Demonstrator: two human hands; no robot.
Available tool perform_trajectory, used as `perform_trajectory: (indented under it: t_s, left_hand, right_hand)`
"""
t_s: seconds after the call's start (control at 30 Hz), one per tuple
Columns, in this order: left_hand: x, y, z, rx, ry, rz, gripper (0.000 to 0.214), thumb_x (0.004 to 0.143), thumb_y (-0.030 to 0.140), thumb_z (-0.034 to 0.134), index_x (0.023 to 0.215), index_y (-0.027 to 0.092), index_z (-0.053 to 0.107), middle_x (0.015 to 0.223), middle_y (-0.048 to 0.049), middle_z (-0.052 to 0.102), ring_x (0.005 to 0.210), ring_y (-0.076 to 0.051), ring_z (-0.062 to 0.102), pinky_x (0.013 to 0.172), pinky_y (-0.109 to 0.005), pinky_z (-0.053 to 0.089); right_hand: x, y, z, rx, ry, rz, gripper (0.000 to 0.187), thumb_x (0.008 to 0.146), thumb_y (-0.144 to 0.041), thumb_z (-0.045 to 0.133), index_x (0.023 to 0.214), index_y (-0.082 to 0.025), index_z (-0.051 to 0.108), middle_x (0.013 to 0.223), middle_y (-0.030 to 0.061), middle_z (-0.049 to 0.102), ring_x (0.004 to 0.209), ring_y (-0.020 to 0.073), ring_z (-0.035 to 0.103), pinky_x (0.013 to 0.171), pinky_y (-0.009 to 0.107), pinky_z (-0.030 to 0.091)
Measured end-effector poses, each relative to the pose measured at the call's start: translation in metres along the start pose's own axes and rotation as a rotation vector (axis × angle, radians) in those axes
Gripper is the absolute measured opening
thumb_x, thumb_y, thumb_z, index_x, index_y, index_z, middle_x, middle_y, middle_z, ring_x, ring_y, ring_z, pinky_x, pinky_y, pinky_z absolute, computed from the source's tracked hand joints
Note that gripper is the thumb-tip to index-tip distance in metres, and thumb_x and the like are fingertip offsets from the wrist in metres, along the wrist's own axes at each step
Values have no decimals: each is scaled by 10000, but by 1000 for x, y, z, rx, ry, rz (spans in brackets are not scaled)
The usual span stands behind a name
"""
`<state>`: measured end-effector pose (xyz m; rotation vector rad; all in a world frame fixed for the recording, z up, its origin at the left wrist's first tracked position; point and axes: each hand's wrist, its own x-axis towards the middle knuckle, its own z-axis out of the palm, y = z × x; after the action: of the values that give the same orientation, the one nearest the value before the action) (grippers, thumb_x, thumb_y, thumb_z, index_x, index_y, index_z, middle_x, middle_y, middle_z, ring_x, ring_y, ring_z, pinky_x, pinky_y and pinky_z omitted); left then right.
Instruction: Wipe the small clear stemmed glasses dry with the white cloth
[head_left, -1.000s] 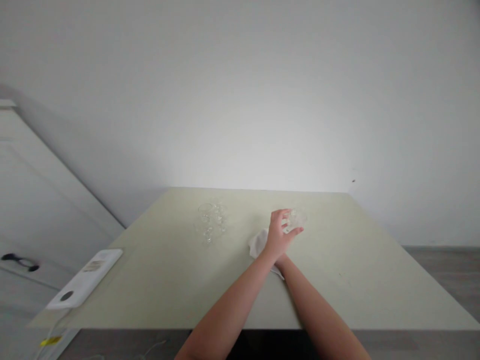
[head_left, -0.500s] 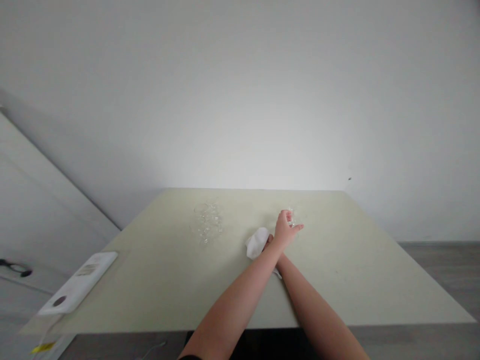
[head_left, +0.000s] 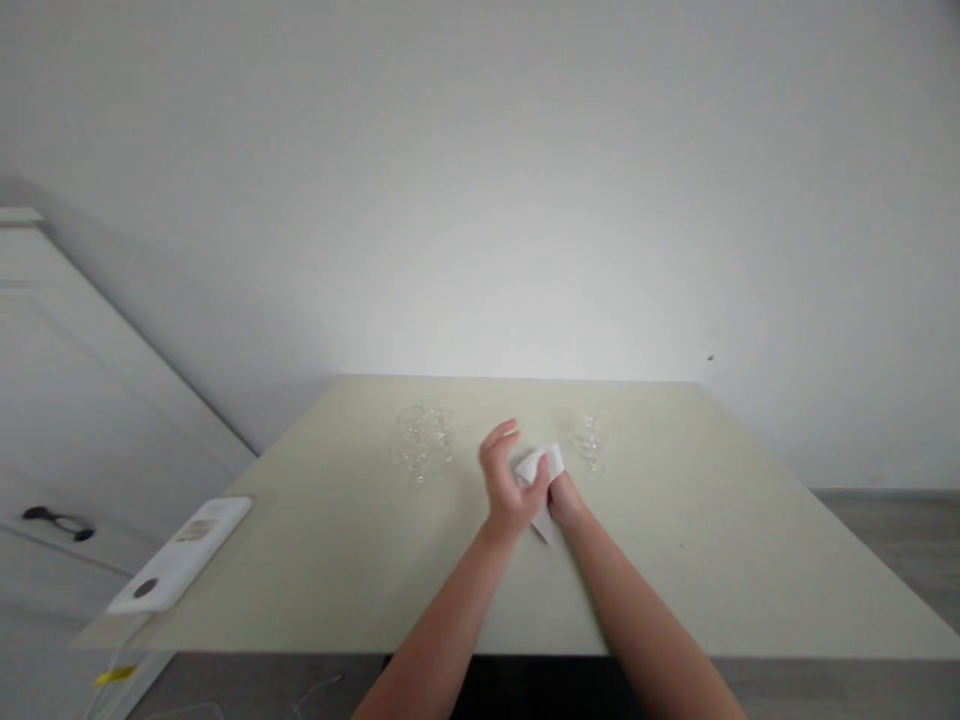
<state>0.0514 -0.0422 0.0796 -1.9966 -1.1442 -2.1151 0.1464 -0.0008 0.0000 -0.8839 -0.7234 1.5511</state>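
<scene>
The light is soft and rather dim, with a cool grey cast. It falls brightest on the wall (head_left: 570, 270), in a broad glow right of centre, and fades to darker grey toward the upper corners; its source is out of view. A faint slanting shadow lies on the wall beside the cabinet (head_left: 82, 400). The table (head_left: 322, 560) is evenly lit, with a weak, soft-edged shade left of the left hand (head_left: 508, 485), whose fingers look slightly smeared. Glasses (head_left: 415, 432) show only thin glints and melt into the table. The cloth (head_left: 541, 462) is pale, its detail washed out. Wide-angle stretching tilts the cabinet and splays the table's near corners
</scene>
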Motion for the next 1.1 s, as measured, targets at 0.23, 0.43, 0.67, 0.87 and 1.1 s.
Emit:
perform_trajectory:
  t_s: [0.23,0.43,0.67,0.87,1.1]
  left_hand:
    - [-4,-88,-103,437,325,-201,964,634,460,790,1375,175,242,1374,-164,342,1308,-314,343,1112,-524,259]
    - [-16,-122,-111,494,307,-339,1000,561,497,827,1338,161,296,1334,-156,357,1286,-323,356,1112,-524,267]
    - [-20,-137,-117,495,240,-440,573,652,476,758,1038,162,474,1097,-90,492,1148,-293,461,1030,-518,346]
    - [-17,-109,-110,276,355,-324,605,805,432,641,1262,191,325,1220,-132,487,1149,-245,510,1001,-451,392]
    - [-24,-74,-72,338,-102,-153,474,873,310,532,1300,184,369,1012,-77,561,865,-189,592,825,-340,478]
  right_hand:
    - [-1,-6,-9,32,-164,-59,488,737,-665,544,891,-221,675,873,75,741,835,272,681,803,434,532]
    - [-8,-8,-16,-150,-195,-207,658,727,-793,403,882,-223,693,830,112,731,888,304,671,831,481,506]
    - [-6,3,-14,-208,-172,-250,516,684,-721,586,726,-216,682,781,114,726,925,313,659,824,470,515]
    - [-3,7,-8,-104,-61,-110,447,612,-567,747,857,-199,680,792,74,725,767,269,673,726,431,555]
    - [-14,2,-6,-240,-259,-101,448,600,-396,810,1001,-231,698,940,62,724,808,243,669,734,406,562]
